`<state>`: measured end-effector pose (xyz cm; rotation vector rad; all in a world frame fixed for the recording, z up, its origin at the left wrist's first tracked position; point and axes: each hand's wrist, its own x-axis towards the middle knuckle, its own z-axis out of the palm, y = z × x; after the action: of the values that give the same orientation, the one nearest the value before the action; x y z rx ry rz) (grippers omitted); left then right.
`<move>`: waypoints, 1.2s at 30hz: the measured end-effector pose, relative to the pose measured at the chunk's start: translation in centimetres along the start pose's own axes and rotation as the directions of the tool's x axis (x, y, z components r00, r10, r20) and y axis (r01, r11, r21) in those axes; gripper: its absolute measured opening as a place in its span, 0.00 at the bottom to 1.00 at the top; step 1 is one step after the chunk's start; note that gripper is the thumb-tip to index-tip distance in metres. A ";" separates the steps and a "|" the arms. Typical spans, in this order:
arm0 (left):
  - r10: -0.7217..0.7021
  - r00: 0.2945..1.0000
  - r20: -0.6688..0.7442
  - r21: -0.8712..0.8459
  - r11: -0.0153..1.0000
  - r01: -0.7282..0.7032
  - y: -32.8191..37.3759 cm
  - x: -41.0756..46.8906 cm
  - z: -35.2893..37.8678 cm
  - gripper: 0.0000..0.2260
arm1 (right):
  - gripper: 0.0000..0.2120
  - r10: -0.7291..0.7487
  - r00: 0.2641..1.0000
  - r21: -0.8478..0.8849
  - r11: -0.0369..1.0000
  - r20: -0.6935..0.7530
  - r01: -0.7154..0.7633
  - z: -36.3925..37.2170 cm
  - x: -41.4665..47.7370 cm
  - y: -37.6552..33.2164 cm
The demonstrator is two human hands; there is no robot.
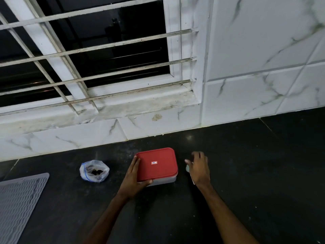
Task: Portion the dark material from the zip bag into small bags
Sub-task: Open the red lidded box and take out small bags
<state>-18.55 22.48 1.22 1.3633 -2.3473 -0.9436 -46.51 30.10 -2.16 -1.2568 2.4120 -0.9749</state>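
Observation:
A clear zip bag [94, 170] with a blue seal line sits open on the black counter, with dark material in its bottom. To its right stands a shallow box with a red lid [157, 163]. My left hand [134, 178] grips the box's left side, fingers along the lid's edge and thumb on the near edge. My right hand [198, 169] hovers just right of the box with fingers spread and blurred. A pale thing [187, 168] shows partly under that hand; I cannot tell what it is.
A grey ribbed mat [19, 205] lies at the counter's left near corner. White marble-look tiles [246, 95] and a barred window [88, 50] rise behind the black counter [246, 173], close behind the box.

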 end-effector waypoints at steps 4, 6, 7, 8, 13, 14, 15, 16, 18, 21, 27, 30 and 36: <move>0.031 1.000 0.001 -0.042 0.999 -0.030 0.4 0.3 0.0 0.66 | 0.16 -0.357 0.929 0.043 0.931 -0.097 0.362 -1.0 0.3 -4.4; 0.000 1.000 -0.011 -0.060 0.998 0.000 0.2 0.7 0.2 0.69 | 0.20 -0.513 0.858 0.045 0.858 0.020 0.512 -0.4 0.1 -7.3; -0.016 1.000 -0.010 -0.065 0.998 0.015 0.2 0.9 0.3 0.69 | 0.23 -0.569 0.818 0.025 0.822 0.088 0.569 0.3 -0.2 -8.6; -0.025 1.000 -0.014 -0.080 0.997 0.024 0.3 1.1 0.4 0.69 | 0.26 -0.600 0.780 0.003 0.793 0.179 0.609 1.1 -0.6 -9.9; -0.079 0.997 -0.019 -0.283 0.957 0.071 -1.0 1.0 0.2 0.65 | 0.40 -0.478 0.695 -0.134 0.766 0.537 0.629 5.2 -3.1 -12.9; -0.069 0.998 -0.012 -0.294 0.954 0.062 -1.7 0.9 -0.1 0.63 | 0.41 -0.465 0.704 -0.155 0.766 0.537 0.624 5.8 -3.6 -13.0; -0.061 0.998 0.001 -0.289 0.955 0.059 -2.1 0.9 -0.2 0.61 | 0.42 -0.458 0.714 -0.174 0.765 0.530 0.620 6.4 -4.0 -12.8; -0.047 0.999 0.014 -0.283 0.958 0.049 -2.7 0.9 -0.3 0.61 | 0.44 -0.454 0.719 -0.196 0.758 0.526 0.622 6.7 -4.3 -12.6; -0.032 0.998 0.045 -0.282 0.958 0.043 -3.5 0.7 -0.6 0.60 | 0.46 -0.449 0.721 -0.233 0.740 0.528 0.631 6.8 -4.8 -12.4; 0.002 0.999 0.054 -0.290 0.957 0.014 -4.4 0.7 -0.8 0.54 | 0.45 -0.424 0.738 -0.255 0.749 0.525 0.612 6.8 -5.9 -12.9; 0.052 0.994 0.096 -0.333 0.943 -0.017 -4.6 0.6 -0.1 0.50 | 0.30 -0.320 0.782 -0.521 0.603 0.535 0.604 9.2 -8.7 -14.0; -0.012 0.996 0.085 -0.357 0.933 0.042 -4.3 0.8 -0.2 0.48 | 0.31 -0.411 0.747 -0.495 0.568 0.522 0.658 8.8 -8.0 -14.3; -0.029 0.990 0.136 -0.367 0.927 0.078 -4.1 1.0 -1.3 0.56 | 0.24 -0.478 0.734 -0.569 0.465 0.483 0.678 8.3 -6.8 -15.0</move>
<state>-15.67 19.69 -0.61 1.2480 -2.0787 -1.4460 -28.88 25.80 1.07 -2.4324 2.1933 0.1663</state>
